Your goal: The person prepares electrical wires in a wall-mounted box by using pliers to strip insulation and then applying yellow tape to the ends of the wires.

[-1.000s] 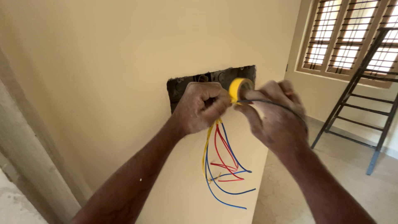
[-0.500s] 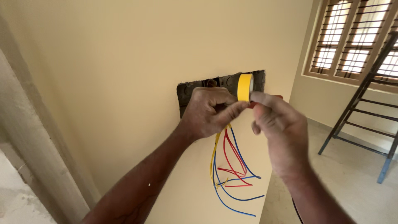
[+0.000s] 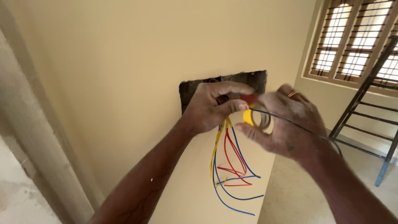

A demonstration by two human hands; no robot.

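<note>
Left hand (image 3: 211,105) pinches bundle of yellow, red, blue wires (image 3: 228,166) below dark recessed wall box (image 3: 248,79). Right hand (image 3: 286,124) clamped on yellow tape roll (image 3: 256,118) just beside. Taping step seemingly underway; next wrap needs taut tape, steady bundle.

A single head-worn camera looks forward and slightly down along both forearms, close on the left hand (image 3: 211,105) and right hand (image 3: 286,124) at a wall box (image 3: 248,79); beyond the right hand, apparently, a window (image 3: 356,41).
</note>
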